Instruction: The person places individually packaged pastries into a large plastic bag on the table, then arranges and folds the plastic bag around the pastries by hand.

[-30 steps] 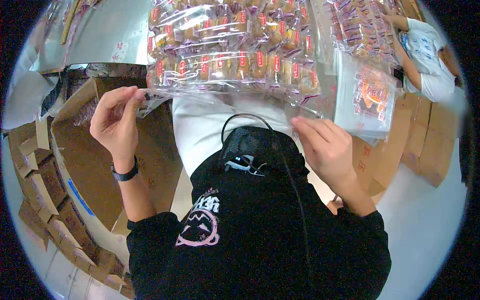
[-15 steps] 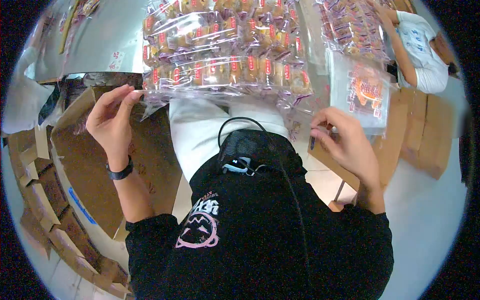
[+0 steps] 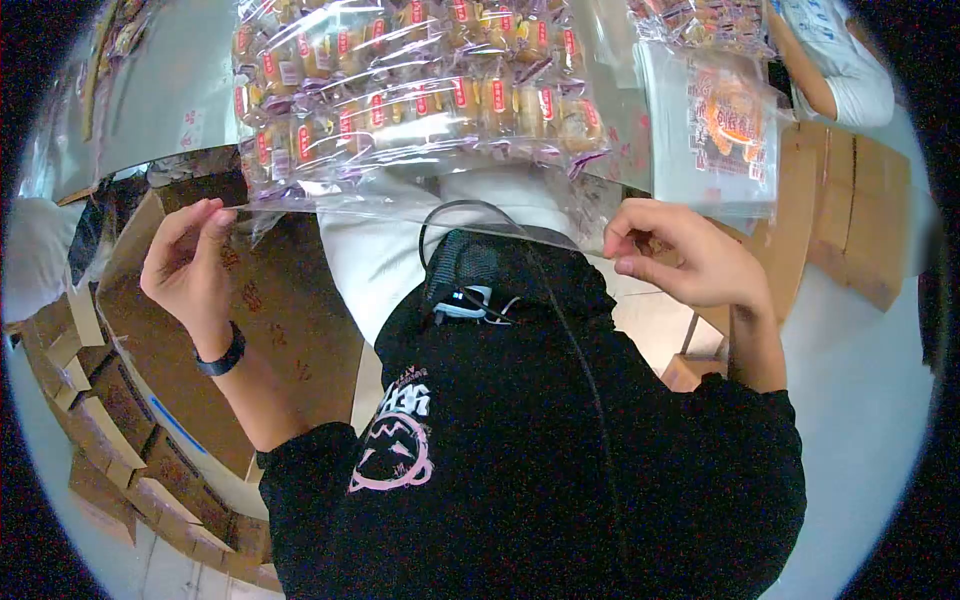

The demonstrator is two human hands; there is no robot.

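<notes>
A large clear plastic bag (image 3: 400,112) lies on the table's near edge, filled with rows of small wrapped cakes with red labels. My left hand (image 3: 190,262) pinches the left corner of the bag's near edge between thumb and fingers. At the right end of that edge, my right hand (image 3: 685,250) is closed on the plastic film. The film is stretched in a line between both hands, above my lap. Right of the filled bag lies a stack of flat printed bags (image 3: 705,135) with an orange and red design.
Another batch of wrapped cakes (image 3: 705,22) is at the top right, near a co-worker's arm (image 3: 805,75). A large open carton (image 3: 270,330) stands below my left arm. Closed cartons (image 3: 855,215) stand at the right. The metal table (image 3: 165,110) extends left.
My right hand let go of the bag's edge, moved away, and now holds the film again. The bag and my left hand have shifted left in view, and the edge is pulled straighter.
</notes>
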